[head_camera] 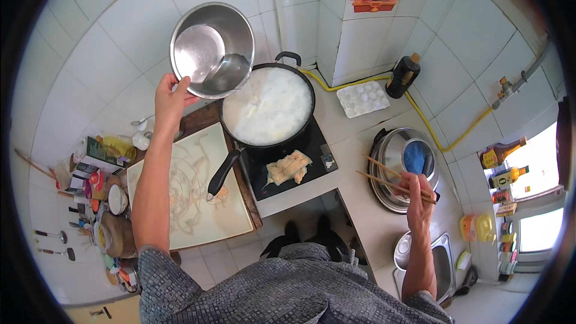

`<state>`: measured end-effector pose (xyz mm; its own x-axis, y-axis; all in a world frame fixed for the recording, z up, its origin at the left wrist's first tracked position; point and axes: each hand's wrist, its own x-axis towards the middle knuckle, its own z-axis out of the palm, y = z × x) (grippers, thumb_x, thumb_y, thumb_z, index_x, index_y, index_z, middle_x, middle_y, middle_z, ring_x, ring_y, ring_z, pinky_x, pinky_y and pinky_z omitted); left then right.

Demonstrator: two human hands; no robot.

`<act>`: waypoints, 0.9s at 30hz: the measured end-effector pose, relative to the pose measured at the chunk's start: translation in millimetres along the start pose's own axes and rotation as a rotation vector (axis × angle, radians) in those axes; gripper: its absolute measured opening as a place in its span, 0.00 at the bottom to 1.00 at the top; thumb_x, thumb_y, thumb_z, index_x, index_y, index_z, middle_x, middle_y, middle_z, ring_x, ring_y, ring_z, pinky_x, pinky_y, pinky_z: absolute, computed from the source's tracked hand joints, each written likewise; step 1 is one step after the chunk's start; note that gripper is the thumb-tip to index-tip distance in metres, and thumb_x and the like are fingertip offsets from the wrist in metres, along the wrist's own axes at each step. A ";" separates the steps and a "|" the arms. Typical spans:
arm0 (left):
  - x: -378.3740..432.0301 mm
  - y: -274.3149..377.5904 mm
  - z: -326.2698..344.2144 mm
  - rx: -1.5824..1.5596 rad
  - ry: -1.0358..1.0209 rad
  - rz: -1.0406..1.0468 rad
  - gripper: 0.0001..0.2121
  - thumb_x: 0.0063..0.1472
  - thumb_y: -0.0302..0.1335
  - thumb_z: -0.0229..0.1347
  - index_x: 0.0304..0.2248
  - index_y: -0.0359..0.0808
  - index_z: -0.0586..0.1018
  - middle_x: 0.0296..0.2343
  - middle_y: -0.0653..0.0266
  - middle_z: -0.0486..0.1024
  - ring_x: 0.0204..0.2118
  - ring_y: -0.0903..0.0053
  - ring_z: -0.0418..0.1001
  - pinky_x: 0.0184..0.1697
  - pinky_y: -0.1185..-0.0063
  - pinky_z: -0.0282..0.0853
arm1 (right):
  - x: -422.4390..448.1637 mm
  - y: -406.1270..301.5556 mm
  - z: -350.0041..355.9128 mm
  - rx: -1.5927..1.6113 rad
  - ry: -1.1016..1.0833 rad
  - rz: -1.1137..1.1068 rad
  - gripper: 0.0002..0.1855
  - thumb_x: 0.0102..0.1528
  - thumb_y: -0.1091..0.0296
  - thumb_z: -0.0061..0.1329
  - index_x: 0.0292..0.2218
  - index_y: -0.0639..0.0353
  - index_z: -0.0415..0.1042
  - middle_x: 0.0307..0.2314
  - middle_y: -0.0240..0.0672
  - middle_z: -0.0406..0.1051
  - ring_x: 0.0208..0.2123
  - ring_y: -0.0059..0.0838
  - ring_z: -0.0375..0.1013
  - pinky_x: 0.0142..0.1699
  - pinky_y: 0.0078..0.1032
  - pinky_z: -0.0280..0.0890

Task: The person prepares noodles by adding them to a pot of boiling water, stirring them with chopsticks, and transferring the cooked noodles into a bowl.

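My left hand (173,103) grips the rim of a stainless steel pot (236,38), tilted beside and above a wok (310,117). Clear liquid lies in the pot and appears to run from its lip into the wok. White, foamy liquid (274,103) fills the wok, which rests on a black cooktop (261,189). A pair of wooden chopsticks (382,181) is held in my right hand (416,198), over the counter on the right. A cloth-like, pale orange bundle (288,168) lies on the cooktop in front of the wok.
The wok's black handle (224,173) points toward me over a cream board (202,229). Stacked metal lids or bowls (400,137), an egg tray (362,99), a dark bottle (403,75) and a yellow hose (468,137) are at the right, with a sink (443,261) nearer me.
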<state>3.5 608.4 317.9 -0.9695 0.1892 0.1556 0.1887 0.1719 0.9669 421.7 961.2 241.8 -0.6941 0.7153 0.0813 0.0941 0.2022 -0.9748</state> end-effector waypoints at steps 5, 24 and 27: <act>-7.6 -1.3 4.9 0.004 0.046 0.039 0.08 0.65 0.28 0.52 0.33 0.32 0.68 0.30 0.62 0.73 0.28 0.79 0.76 0.32 0.79 0.78 | 45.0 -17.2 26.4 0.126 -0.041 -0.049 0.21 0.66 0.59 0.38 0.39 0.71 0.74 0.25 0.40 0.73 0.25 0.28 0.75 0.34 0.22 0.70; -63.8 -6.0 -12.8 -0.407 0.242 -0.139 0.08 0.64 0.29 0.54 0.34 0.33 0.69 0.34 0.60 0.74 0.35 0.69 0.77 0.42 0.71 0.78 | 188.9 24.7 260.4 -0.222 -0.286 -0.295 0.11 0.57 0.66 0.50 0.30 0.65 0.76 0.21 0.43 0.76 0.23 0.39 0.76 0.31 0.30 0.69; -76.2 -3.6 -22.8 -0.471 0.286 -0.157 0.09 0.64 0.28 0.54 0.36 0.31 0.69 0.35 0.57 0.73 0.36 0.66 0.78 0.43 0.70 0.78 | 186.6 51.3 306.1 -0.130 -0.277 -0.262 0.12 0.58 0.64 0.50 0.30 0.65 0.76 0.20 0.43 0.75 0.22 0.35 0.76 0.30 0.28 0.69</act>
<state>73.2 571.4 307.2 -0.9963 -0.0847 -0.0116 0.0131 -0.2854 0.9583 78.5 900.3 143.3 -0.8711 0.4242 0.2474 -0.0348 0.4492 -0.8928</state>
